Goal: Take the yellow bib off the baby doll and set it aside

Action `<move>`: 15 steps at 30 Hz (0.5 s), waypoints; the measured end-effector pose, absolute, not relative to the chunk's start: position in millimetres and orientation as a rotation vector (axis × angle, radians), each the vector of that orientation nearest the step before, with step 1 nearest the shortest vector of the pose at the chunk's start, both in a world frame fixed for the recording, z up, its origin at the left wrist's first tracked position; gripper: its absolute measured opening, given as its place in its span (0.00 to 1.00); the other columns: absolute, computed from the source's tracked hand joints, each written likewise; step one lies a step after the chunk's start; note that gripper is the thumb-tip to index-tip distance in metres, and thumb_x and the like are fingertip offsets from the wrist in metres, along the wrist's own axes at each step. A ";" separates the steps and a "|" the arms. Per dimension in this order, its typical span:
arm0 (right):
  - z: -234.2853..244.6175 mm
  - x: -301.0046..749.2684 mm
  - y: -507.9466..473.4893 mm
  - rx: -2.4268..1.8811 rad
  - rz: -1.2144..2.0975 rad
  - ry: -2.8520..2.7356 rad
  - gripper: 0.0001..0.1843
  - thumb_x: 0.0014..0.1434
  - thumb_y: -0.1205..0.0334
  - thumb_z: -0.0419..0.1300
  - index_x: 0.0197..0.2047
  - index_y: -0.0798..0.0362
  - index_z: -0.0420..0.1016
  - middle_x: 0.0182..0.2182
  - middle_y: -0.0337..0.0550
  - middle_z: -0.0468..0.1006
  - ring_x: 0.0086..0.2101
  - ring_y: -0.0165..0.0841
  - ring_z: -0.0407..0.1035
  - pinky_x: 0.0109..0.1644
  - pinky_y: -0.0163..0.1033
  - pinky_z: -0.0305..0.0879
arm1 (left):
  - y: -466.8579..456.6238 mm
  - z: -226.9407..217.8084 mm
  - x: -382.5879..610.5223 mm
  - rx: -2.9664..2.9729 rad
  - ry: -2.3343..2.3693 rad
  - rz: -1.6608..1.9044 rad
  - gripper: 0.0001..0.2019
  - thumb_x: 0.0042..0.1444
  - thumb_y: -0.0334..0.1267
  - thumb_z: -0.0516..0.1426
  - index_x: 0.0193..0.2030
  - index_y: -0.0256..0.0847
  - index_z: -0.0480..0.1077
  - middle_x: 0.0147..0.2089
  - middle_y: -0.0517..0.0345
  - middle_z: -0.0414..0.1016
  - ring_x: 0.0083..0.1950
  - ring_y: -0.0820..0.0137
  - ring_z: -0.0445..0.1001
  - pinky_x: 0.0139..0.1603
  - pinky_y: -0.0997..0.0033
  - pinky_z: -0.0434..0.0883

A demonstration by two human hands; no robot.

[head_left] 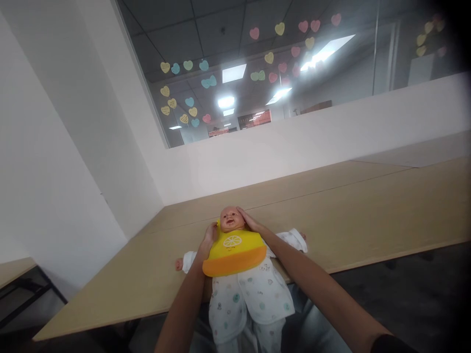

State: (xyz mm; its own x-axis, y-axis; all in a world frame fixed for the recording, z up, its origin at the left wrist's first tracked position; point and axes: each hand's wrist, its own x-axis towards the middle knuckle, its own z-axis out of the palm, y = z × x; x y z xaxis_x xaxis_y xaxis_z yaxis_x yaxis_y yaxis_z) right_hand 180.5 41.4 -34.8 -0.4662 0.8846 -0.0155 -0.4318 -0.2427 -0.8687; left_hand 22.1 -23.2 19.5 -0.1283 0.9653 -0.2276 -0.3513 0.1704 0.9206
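Observation:
A baby doll (230, 215) lies on its back, its head and upper body on the table and its legs hanging toward me over the front edge. On its chest spreads a yellow silicone bib (235, 242) with an orange pocket and a white citrus print. My left hand (210, 234) is closed at the bib's raised yellow strap, beside the doll's neck. Against the other side of the head lies my right hand (247, 218), fingers stretched along it; their tips are hidden, as is the bib's other strap. White printed clothing (253, 291) covers the doll's arms and legs.
The pale wooden table (353, 211) reaches back to a white wall (257, 169). Above that, a window (228, 44) carries several heart-shaped notes. Another table (16, 269) stands at the far left. My lap shows below the front edge.

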 end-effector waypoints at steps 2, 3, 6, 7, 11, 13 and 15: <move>-34.0 180.5 41.4 -0.669 1.857 -1.065 0.40 0.78 0.34 0.50 0.60 0.64 0.83 0.55 0.64 0.84 0.57 0.48 0.81 0.72 0.53 0.74 | -24.5 20.2 23.0 0.721 1.148 1.304 0.21 0.59 0.34 0.64 0.60 0.33 0.80 0.42 0.39 0.87 0.55 0.38 0.86 0.57 0.53 0.81; -33.9 180.4 41.4 -0.669 1.858 -1.069 0.40 0.78 0.34 0.50 0.60 0.64 0.83 0.55 0.65 0.84 0.56 0.48 0.81 0.72 0.53 0.74 | -25.3 20.5 23.6 0.720 1.144 1.297 0.22 0.59 0.34 0.64 0.61 0.34 0.80 0.42 0.39 0.87 0.55 0.39 0.86 0.57 0.53 0.81; -35.1 180.1 41.8 -0.661 1.854 -1.086 0.40 0.78 0.33 0.49 0.59 0.63 0.84 0.55 0.64 0.85 0.55 0.47 0.81 0.70 0.53 0.75 | -28.7 21.8 25.3 0.709 1.142 1.282 0.22 0.60 0.34 0.63 0.62 0.34 0.80 0.42 0.40 0.88 0.55 0.40 0.86 0.58 0.53 0.81; -35.8 180.1 42.1 -0.658 1.851 -1.093 0.40 0.78 0.33 0.49 0.59 0.62 0.84 0.55 0.63 0.85 0.55 0.47 0.82 0.70 0.52 0.76 | -30.0 22.5 25.9 0.705 1.144 1.278 0.22 0.61 0.34 0.63 0.62 0.34 0.79 0.42 0.40 0.88 0.55 0.40 0.86 0.58 0.53 0.81; -38.8 180.5 44.5 -0.642 1.820 -1.130 0.39 0.77 0.33 0.50 0.58 0.60 0.85 0.55 0.62 0.85 0.55 0.47 0.82 0.68 0.51 0.77 | -35.4 26.3 27.7 0.704 1.143 1.277 0.20 0.62 0.35 0.63 0.60 0.35 0.79 0.42 0.41 0.88 0.55 0.42 0.87 0.59 0.54 0.81; -40.3 180.8 46.0 -0.628 1.788 -1.152 0.38 0.77 0.34 0.51 0.58 0.59 0.85 0.56 0.61 0.85 0.56 0.46 0.82 0.68 0.50 0.77 | -38.1 27.7 28.5 0.714 1.140 1.285 0.18 0.62 0.35 0.63 0.59 0.35 0.80 0.41 0.41 0.88 0.55 0.42 0.87 0.59 0.54 0.81; -41.9 181.3 47.5 -0.614 1.746 -1.172 0.36 0.76 0.34 0.54 0.58 0.58 0.86 0.56 0.59 0.85 0.57 0.46 0.81 0.67 0.49 0.78 | -41.4 26.9 29.7 0.719 1.140 1.287 0.17 0.62 0.36 0.63 0.57 0.35 0.80 0.40 0.41 0.88 0.54 0.42 0.87 0.60 0.54 0.80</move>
